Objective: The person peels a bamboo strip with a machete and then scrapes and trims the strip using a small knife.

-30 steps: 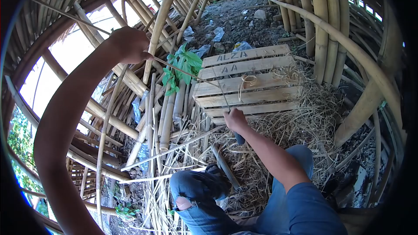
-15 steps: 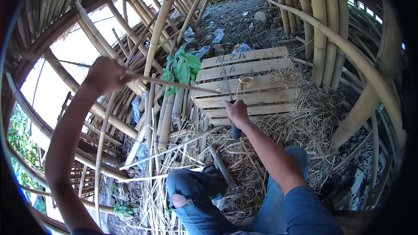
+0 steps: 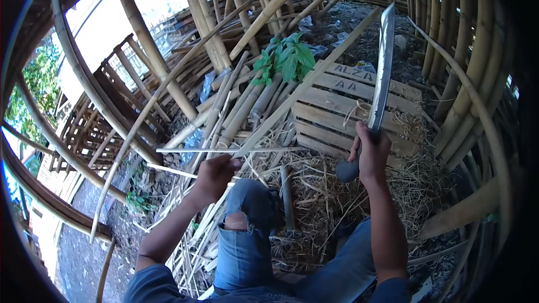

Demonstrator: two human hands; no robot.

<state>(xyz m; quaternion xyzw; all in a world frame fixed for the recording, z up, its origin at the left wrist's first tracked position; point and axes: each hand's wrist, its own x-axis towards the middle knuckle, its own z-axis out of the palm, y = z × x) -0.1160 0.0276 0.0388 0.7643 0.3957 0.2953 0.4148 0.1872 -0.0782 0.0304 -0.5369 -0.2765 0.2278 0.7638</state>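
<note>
Though partly behind knife (image 3: 383, 73), "ALZA" crate (image 3: 339, 101)

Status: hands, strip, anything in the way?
Left hand: closed on near end of pale strip. Right hand: gripping knife, tip up. Possible obstruction: wooden crate ahead.
</note>
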